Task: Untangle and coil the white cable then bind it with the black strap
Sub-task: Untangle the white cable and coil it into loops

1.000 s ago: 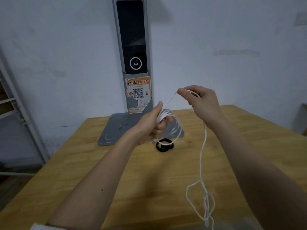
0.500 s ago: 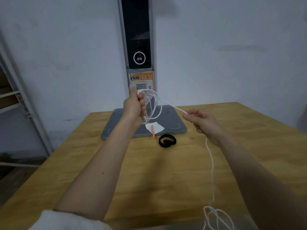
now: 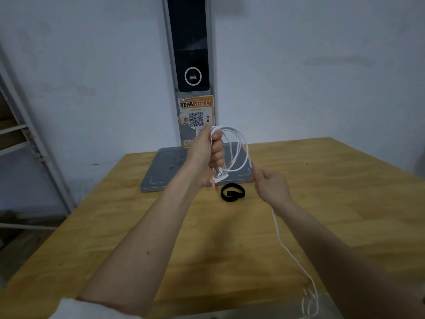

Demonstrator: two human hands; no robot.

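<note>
My left hand [image 3: 208, 153] is raised above the table and grips several loops of the white cable [image 3: 239, 148]; a plug end and a small paper tag hang below the fist. Lower and to the right, my right hand [image 3: 270, 184] pinches the same cable just below the loops. From there the loose cable runs down past my right forearm to a tangled bunch [image 3: 310, 303] at the table's near edge. The black strap [image 3: 232, 192] lies curled on the wooden table [image 3: 115, 226], between and beneath my hands.
A grey device with a flat base [image 3: 161, 171] and a tall column [image 3: 190, 65] carrying a QR sticker stands at the table's far edge against the white wall. A metal shelf frame [image 3: 30, 134] stands to the left of the table.
My left hand stayed raised with the coil. My right hand moved down and closer to the coil, feeding another loop; the loose tail shifted along the table's near edge.
</note>
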